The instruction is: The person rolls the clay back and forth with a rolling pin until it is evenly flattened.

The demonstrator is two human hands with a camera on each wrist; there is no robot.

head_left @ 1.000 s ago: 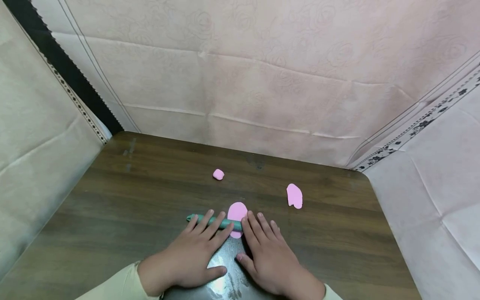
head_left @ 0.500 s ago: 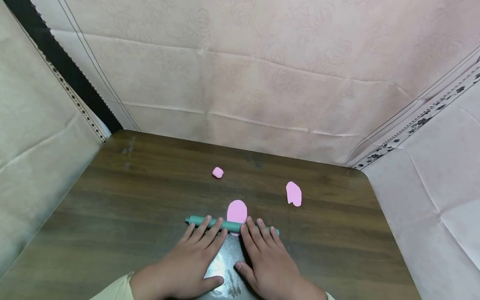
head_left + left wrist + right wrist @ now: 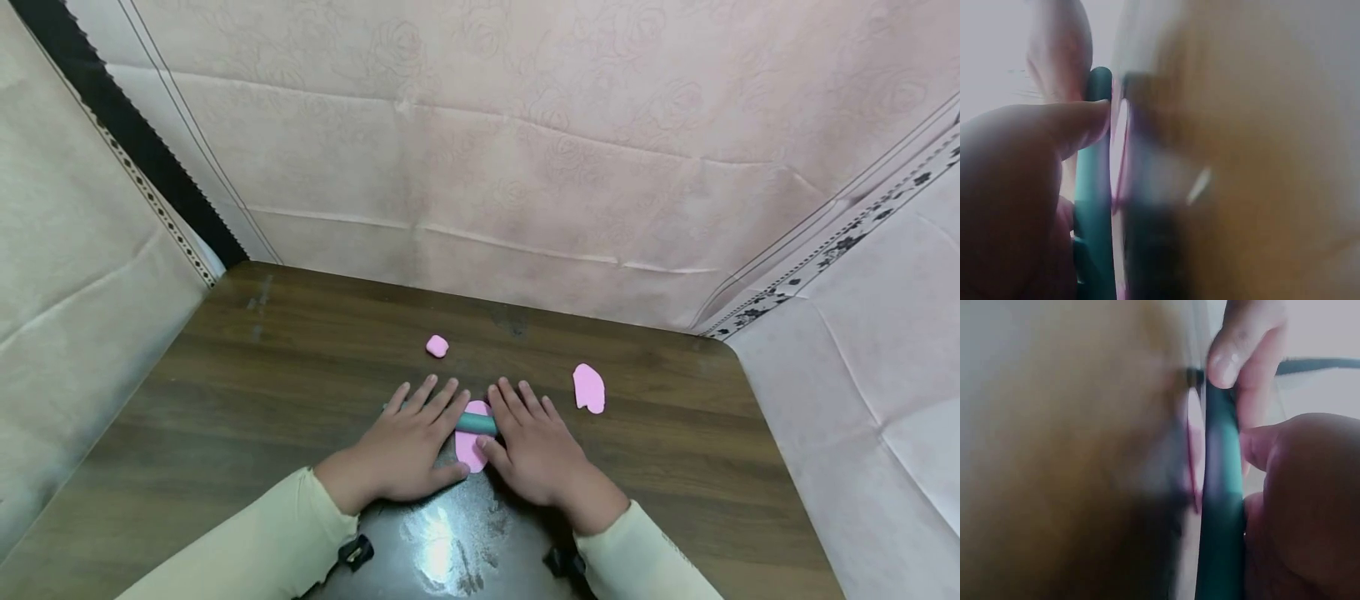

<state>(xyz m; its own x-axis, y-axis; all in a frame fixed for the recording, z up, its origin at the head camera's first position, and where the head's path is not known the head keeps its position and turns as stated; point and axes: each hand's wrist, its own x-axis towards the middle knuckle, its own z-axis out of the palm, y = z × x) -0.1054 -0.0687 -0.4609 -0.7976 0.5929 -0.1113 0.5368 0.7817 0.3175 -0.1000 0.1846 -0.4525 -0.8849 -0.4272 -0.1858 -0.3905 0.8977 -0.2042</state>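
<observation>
In the head view a flattened pink piece of modelling clay (image 3: 467,457) lies in front of me. Across its upper part runs a green rolling pin (image 3: 476,423), mostly covered by my hands. My left hand (image 3: 405,446) lies palm down over the pin's left side, fingers spread and straight. Over its right side rests my right hand (image 3: 542,454), also flat, its thumb overlapping the clay's edge. Both wrist views show the rolling pin (image 3: 1094,206) close up, with fingers against it and the pink clay's thin edge (image 3: 1195,450) beside it.
Farther back on the wooden table (image 3: 225,400) lie a small pink lump (image 3: 437,346) and a flat pink piece (image 3: 589,389) with a notched edge. A dark shiny patch (image 3: 450,533) shows between my forearms. Pale cloth (image 3: 480,167) hangs behind the table.
Both hands have moved forward, away from me, rolling the pin from the near end of the clay to its upper part. More of the clay's near end now shows.
</observation>
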